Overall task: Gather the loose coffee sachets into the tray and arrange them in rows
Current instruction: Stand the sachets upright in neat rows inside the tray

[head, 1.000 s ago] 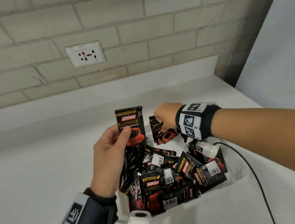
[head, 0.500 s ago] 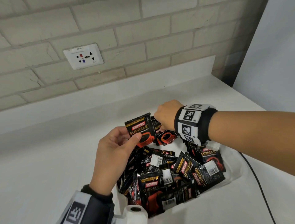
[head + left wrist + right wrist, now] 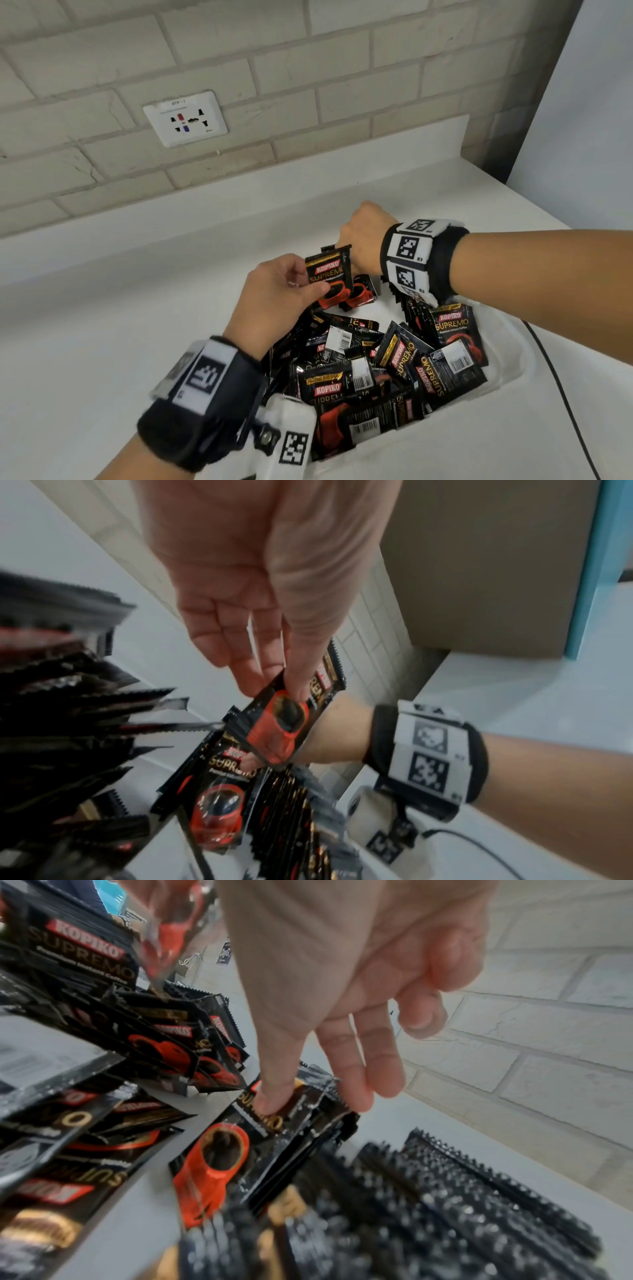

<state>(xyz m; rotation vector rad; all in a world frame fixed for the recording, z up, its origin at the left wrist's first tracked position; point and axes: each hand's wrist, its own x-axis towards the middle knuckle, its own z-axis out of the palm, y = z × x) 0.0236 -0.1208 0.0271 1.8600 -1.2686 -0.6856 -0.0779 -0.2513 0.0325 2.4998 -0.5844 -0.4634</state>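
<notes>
One sachet, pinched in my left hand, has come across from above the pile to the stack my right hand grips in the tray; row-building continues.

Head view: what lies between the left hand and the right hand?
One Kopiko Supremo sachet, pinched by the left hand and reaching the right hand; the head view shows it.
</notes>
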